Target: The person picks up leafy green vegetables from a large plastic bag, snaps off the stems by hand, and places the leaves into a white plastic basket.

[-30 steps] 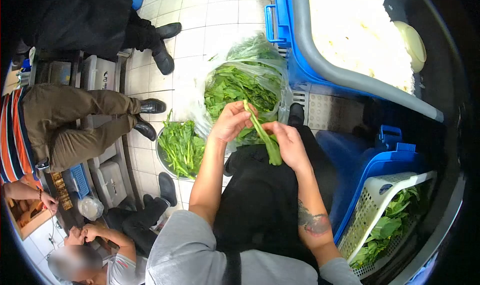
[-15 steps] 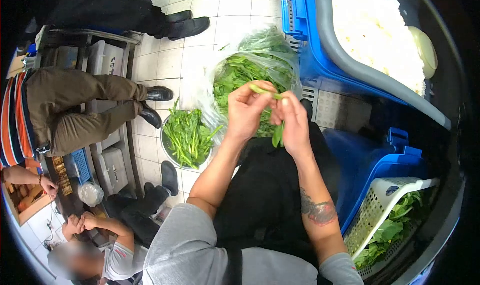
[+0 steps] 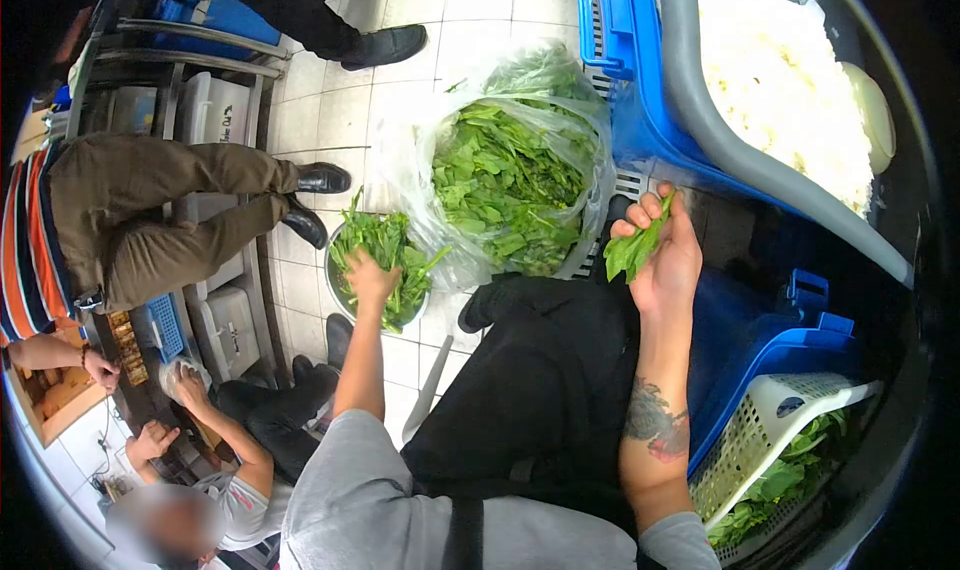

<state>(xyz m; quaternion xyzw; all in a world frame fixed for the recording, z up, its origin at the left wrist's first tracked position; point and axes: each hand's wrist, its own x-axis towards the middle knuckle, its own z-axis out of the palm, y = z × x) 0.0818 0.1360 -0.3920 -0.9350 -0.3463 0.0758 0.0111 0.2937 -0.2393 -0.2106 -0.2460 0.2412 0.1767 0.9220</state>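
Note:
My left hand (image 3: 370,280) reaches over a round bowl (image 3: 420,312) of cut green stems and leaves (image 3: 405,270) on the floor, fingers apart and touching the greens. Out to the right, my right hand (image 3: 665,260) is closed around a few green leaves (image 3: 635,250), palm up. Between the two, a large clear plastic bag (image 3: 596,160) stands open, full of leafy greens (image 3: 505,175).
Blue bins (image 3: 640,90) stand on the right, with a grey tub (image 3: 690,100) of white food above. A perforated basket (image 3: 745,440) holds more leaves at lower right. Co-workers' legs (image 3: 170,185), a seated person (image 3: 240,510) and metal shelving (image 3: 200,60) are at left.
My hands have moved apart from above the bag. The left went down-left to the bowl; the right moved right with leaves. The seated person's one hand moved to a plastic bag.

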